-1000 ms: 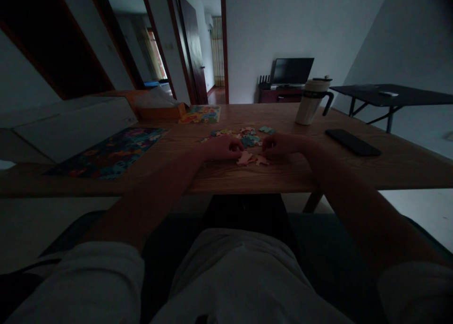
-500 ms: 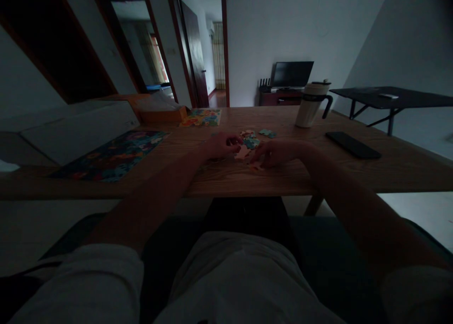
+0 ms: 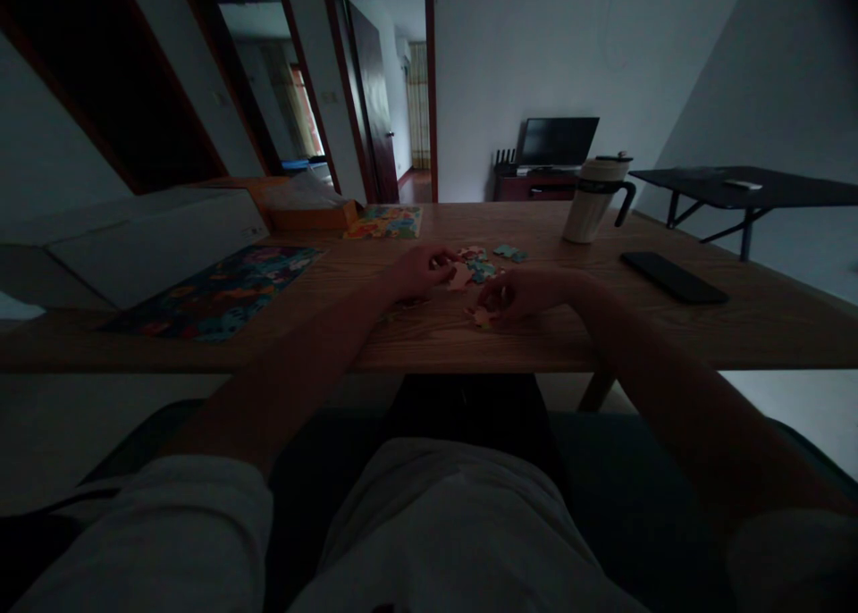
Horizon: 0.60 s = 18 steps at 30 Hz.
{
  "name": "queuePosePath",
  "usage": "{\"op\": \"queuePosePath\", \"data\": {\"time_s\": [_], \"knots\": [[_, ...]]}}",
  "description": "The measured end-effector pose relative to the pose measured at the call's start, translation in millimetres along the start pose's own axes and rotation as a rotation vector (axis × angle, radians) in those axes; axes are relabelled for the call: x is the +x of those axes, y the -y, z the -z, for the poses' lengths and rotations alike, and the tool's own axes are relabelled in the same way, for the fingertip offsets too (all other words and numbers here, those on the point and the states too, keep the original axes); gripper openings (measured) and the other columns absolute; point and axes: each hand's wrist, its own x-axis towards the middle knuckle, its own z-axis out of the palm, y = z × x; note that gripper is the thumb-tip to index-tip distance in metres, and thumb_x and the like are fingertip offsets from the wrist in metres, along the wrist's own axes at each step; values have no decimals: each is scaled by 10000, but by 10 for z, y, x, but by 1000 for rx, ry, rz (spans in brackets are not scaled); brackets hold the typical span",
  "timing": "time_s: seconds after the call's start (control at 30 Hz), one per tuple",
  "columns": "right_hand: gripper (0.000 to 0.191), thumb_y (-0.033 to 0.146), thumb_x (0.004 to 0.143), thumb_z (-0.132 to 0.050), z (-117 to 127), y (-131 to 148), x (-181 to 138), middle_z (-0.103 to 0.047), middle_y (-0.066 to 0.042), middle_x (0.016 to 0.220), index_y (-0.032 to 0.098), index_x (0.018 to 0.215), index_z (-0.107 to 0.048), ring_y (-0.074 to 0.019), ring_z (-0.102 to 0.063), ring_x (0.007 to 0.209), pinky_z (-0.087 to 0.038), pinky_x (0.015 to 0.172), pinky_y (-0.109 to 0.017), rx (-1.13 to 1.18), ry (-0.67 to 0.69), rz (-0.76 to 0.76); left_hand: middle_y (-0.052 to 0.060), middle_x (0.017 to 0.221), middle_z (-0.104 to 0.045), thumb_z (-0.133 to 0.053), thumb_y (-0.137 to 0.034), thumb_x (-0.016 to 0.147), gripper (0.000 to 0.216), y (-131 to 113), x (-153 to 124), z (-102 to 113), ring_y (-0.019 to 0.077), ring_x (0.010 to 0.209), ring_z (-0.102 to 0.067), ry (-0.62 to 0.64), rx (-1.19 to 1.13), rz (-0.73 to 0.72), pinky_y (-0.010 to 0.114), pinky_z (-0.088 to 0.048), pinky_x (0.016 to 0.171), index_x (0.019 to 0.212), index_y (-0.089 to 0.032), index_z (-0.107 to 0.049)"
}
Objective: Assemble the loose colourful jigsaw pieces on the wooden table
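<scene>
My left hand (image 3: 422,272) rests on the wooden table with its fingers curled, the tips at the left edge of a pink jigsaw puzzle piece (image 3: 459,277). To its right, my right hand (image 3: 526,291) reaches down with bent fingers closed on an orange-pink puzzle piece (image 3: 480,316) that lies nearer to me. Behind the hands sit several teal puzzle pieces (image 3: 481,269) and reddish ones (image 3: 472,254). A light green piece (image 3: 510,253) lies a little apart at the back right. Dim light hides the exact fingertip contact.
A dark colourful puzzle sheet (image 3: 221,287) lies left, beside a white box (image 3: 161,242). Farther back are an orange box (image 3: 315,215) and a bright picture sheet (image 3: 384,222). On the right stand a handled cream tumbler (image 3: 590,206) and a black phone (image 3: 672,277).
My right hand has shifted slightly, and more of the orange-pink piece shows beside its fingers. My left hand stays by the pink piece. The camera view has tilted a little.
</scene>
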Motion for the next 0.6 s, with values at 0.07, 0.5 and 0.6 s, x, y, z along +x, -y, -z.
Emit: {"op": "queuePosePath", "data": {"time_s": [0.07,0.5,0.6], "knots": [[490,466,797,-760,11,-20,-13,-752,-41,1086,295,1257,-749,-231,-672,919,-500,803,-329,20,16,34,84,1039,-738,-613,-296,914,313,-9,-4,-4,175,907,-645,13,-20,4,290,-494,812,1178,-162,-713],[561,650,706,-798,-46,110,-13,-740,-77,1010,243,1086,-730,-266,-669,867,-476,737,-341,-60,-47,-101,80,1028,-749,-655,-322,887,345,32,10,-22,180,881,-655,51,-69,37,297,-504,785,1190,-170,-725],[615,614,694,-816,-37,78,-28,-737,-75,1031,247,1176,-716,-259,-673,883,-485,752,-341,-24,-30,-88,77,987,-755,-663,-323,882,337,9,-6,-17,168,836,-648,94,-92,34,288,-500,765,1168,-161,-737]]}}
